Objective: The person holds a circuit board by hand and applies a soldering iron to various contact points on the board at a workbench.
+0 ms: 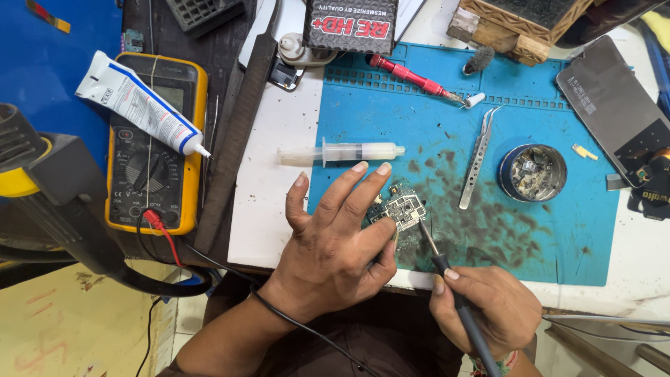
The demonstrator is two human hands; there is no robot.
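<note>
At the frame's centre, on the blue mat, the left hand presses the small circuit board with fingers spread, while the right hand grips a soldering iron, tip touching the board.

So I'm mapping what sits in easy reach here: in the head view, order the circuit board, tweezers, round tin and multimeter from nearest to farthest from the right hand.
Measured from the right hand:
1. Circuit board, just up-left, at the soldering iron tip.
2. Tweezers, straight above on the blue mat.
3. Round tin, up-right; close to the tweezers' distance, so hard to call.
4. Multimeter, far left, off the mat.
</note>
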